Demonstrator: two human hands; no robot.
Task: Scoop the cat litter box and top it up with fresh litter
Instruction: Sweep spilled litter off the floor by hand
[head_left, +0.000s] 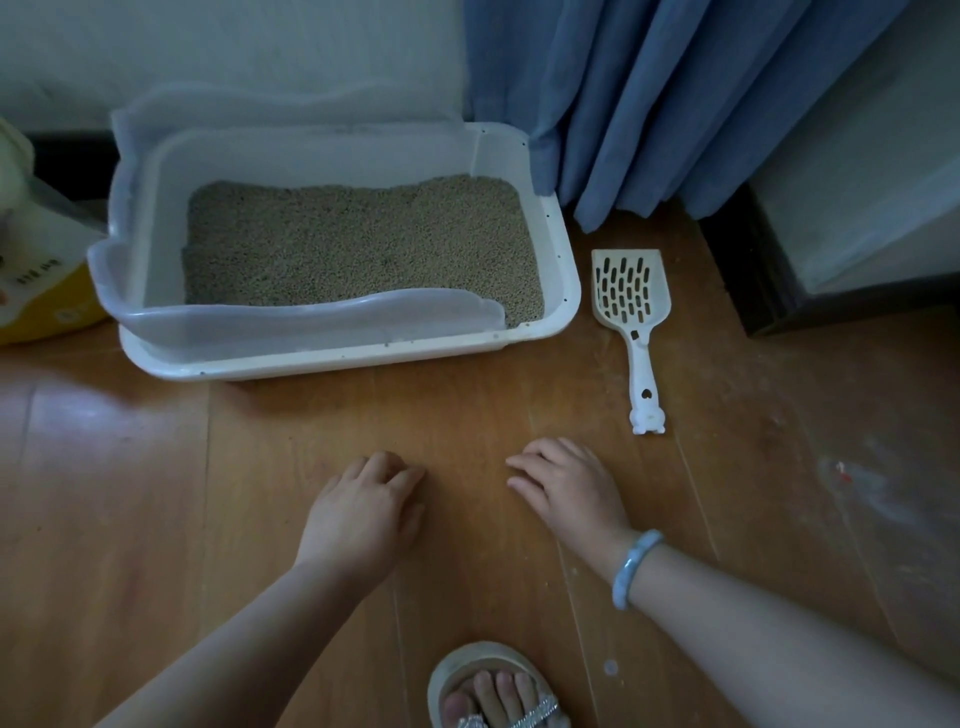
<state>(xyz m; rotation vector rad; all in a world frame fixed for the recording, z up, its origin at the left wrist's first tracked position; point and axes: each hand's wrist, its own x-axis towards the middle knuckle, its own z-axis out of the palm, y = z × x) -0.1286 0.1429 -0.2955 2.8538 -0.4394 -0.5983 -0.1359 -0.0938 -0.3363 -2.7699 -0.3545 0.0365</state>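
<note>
Your left hand and right hand rested low on the wooden floor, fingers loosely curled, holding nothing. Up at eleven o'clock sat the litter box, wide rigid plastic, its litter spread fairly level. It was probably heavy, best left in place. At ten o'clock the yellow bag poked in, likely hefty and floppy. At one o'clock lay the scoop, slotted, light and stiff by its look. Its slim handle pointed back at you, the place to grip.
</note>
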